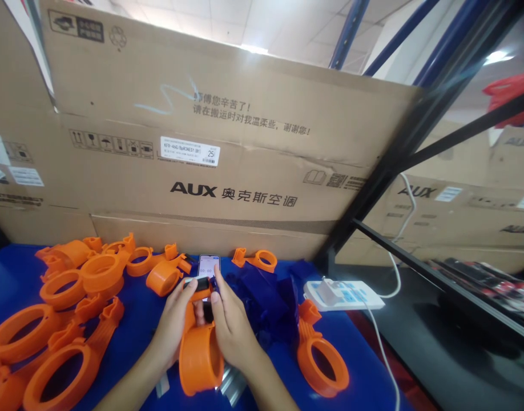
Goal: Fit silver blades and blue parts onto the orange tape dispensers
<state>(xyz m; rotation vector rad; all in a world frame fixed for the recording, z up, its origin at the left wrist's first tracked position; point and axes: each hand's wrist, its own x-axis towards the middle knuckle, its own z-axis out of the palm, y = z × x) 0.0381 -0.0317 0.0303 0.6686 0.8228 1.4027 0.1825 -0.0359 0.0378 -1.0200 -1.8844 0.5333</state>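
Both my hands are closed around an orange plastic tape dispenser over the blue tabletop, its wide ring hanging toward me. My left hand grips it from the left, thumb beside a dark piece at its upper end. From the right, my right hand presses its fingers against that same end, next to a small dark blue part. Some fingers are hidden behind the dispenser. Just beyond my hands lies a phone with a timer reading on its screen. A pile of dark blue plastic pieces sits right of my right hand.
Several more orange dispensers lie across the left side. One dispenser rests at the right, another at the back. A white power strip with a cable stands near the dark rack post. Cardboard walls off the back.
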